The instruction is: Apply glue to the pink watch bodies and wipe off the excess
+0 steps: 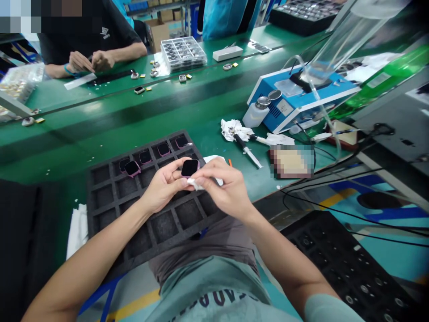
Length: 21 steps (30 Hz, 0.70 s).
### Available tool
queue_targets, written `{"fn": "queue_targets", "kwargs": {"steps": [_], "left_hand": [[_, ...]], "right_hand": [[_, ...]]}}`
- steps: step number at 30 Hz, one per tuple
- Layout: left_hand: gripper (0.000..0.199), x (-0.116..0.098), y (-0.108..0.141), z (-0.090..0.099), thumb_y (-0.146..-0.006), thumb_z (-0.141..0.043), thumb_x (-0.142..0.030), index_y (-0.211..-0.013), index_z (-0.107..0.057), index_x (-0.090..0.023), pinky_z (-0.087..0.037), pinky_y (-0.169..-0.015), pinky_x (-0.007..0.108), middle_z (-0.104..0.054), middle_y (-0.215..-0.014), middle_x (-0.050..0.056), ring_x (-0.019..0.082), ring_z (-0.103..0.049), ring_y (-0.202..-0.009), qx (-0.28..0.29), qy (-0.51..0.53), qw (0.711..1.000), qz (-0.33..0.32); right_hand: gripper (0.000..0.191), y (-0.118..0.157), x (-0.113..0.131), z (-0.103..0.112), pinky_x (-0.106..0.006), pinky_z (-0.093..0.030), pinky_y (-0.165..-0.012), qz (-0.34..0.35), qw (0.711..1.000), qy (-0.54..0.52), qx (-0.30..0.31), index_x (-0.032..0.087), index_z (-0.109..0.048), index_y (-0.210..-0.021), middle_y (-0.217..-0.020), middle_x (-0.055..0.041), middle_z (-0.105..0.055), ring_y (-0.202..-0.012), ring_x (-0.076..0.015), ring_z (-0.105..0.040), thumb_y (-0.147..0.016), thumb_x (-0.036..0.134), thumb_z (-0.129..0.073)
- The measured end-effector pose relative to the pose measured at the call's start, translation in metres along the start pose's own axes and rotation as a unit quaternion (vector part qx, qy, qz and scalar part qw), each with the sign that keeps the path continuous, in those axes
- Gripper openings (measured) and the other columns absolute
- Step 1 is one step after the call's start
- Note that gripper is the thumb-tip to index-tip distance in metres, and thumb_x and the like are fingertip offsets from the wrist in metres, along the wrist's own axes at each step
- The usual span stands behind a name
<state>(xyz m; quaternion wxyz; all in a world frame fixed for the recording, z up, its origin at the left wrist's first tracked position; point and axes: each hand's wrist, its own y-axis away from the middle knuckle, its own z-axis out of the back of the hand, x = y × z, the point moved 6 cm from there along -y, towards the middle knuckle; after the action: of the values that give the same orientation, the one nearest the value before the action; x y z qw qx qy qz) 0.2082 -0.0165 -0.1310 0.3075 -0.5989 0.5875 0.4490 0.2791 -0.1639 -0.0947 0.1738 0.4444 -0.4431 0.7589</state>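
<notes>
My left hand (166, 182) grips a smartwatch body (190, 167) with a black screen and a pinkish-purple frame. Pinched in my right hand (225, 184) is a small white wipe (197, 184), close against the watch's lower edge. Both hands are over a black foam tray (134, 231) divided into square compartments. Several similar watch bodies lie in its far row, among them one (164, 149) near the middle and another (132, 168) that overlaps its neighbour. White paper shows partly behind my right hand.
A blue machine (284, 100), a dispenser bottle (255, 113) and a syringe (247, 151) sit at the right. Cables hang off the bench edge. Across the bench, a co-worker's hands (90, 61) handle something small. A clear compartment box (183, 53) stands beyond. Another black tray (345, 264) lies lower right.
</notes>
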Motion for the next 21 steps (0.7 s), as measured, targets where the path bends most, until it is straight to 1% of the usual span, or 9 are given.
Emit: {"fn": "queue_targets", "kwargs": {"steps": [4,7,9,13,16,19,21], "left_hand": [[0.065,-0.001,0.0,-0.002,-0.071,-0.095,-0.021,-0.126,-0.059,-0.017,-0.064,-0.08,0.027,-0.082,-0.097,0.006,0.02,-0.081,-0.09,0.009,-0.021,1.0,-0.007],[0.063,0.001,0.0,-0.001,-0.07,-0.094,-0.018,-0.122,-0.059,-0.018,-0.064,-0.084,0.03,-0.081,-0.102,0.007,0.022,-0.08,-0.095,0.003,-0.031,0.999,-0.014],[0.063,0.002,-0.001,-0.001,-0.069,-0.094,-0.016,-0.121,-0.059,-0.018,-0.064,-0.083,0.029,-0.08,-0.102,0.006,0.021,-0.079,-0.093,0.0,-0.028,1.0,-0.013],[0.061,0.0,0.0,0.0,-0.067,-0.094,-0.01,-0.117,-0.06,-0.019,-0.061,-0.081,0.025,-0.079,-0.095,0.002,0.014,-0.077,-0.082,0.004,-0.015,1.0,-0.016],[0.06,-0.001,0.003,0.001,-0.067,-0.094,-0.009,-0.117,-0.062,-0.02,-0.061,-0.081,0.023,-0.08,-0.095,0.002,0.013,-0.077,-0.083,0.007,-0.024,1.0,-0.006],[0.056,0.002,0.006,-0.004,-0.071,-0.092,-0.011,-0.116,-0.062,-0.021,-0.06,-0.081,0.021,-0.081,-0.095,0.002,0.012,-0.077,-0.084,0.027,-0.041,0.999,0.009],[0.053,0.004,0.009,-0.011,-0.073,-0.092,-0.012,-0.116,-0.062,-0.02,-0.059,-0.082,0.021,-0.081,-0.096,0.004,0.013,-0.078,-0.087,0.055,-0.05,0.997,0.018]], "right_hand": [[0.011,-0.002,-0.012,0.015,-0.032,-0.049,-0.077,-0.028,0.998,-0.005,-0.049,0.023,-0.079,-0.092,-0.084,-0.0011,-0.072,-0.08,-0.014,-0.062,-0.095,0.023,-0.068],[0.01,-0.002,-0.017,0.023,-0.033,-0.048,-0.075,-0.039,0.997,0.014,-0.068,0.023,-0.078,-0.092,-0.085,-0.0017,-0.071,-0.079,-0.0141,-0.059,-0.095,0.026,-0.068],[0.01,-0.002,-0.016,0.02,-0.034,-0.048,-0.076,-0.027,0.997,0.037,-0.056,0.023,-0.077,-0.091,-0.085,-0.0019,-0.072,-0.08,-0.0151,-0.06,-0.094,0.026,-0.069],[0.01,0.001,-0.003,0.002,-0.035,-0.049,-0.081,0.021,0.998,0.066,0.001,0.023,-0.075,-0.087,-0.084,-0.0017,-0.073,-0.085,-0.0162,-0.064,-0.094,0.022,-0.068],[0.01,0.002,0.001,-0.008,-0.035,-0.049,-0.08,0.044,0.996,0.08,0.017,0.023,-0.075,-0.087,-0.083,-0.0013,-0.074,-0.082,-0.0155,-0.064,-0.095,0.023,-0.068],[0.013,-0.006,-0.01,-0.009,-0.034,-0.048,-0.078,0.04,0.994,0.104,-0.002,0.023,-0.076,-0.086,-0.081,-0.0024,-0.073,-0.082,-0.016,-0.063,-0.095,0.024,-0.066],[0.015,-0.014,-0.025,-0.004,-0.032,-0.048,-0.077,0.006,0.995,0.1,-0.013,0.023,-0.077,-0.082,-0.08,-0.0027,-0.073,-0.081,-0.0165,-0.064,-0.094,0.024,-0.067]]}}
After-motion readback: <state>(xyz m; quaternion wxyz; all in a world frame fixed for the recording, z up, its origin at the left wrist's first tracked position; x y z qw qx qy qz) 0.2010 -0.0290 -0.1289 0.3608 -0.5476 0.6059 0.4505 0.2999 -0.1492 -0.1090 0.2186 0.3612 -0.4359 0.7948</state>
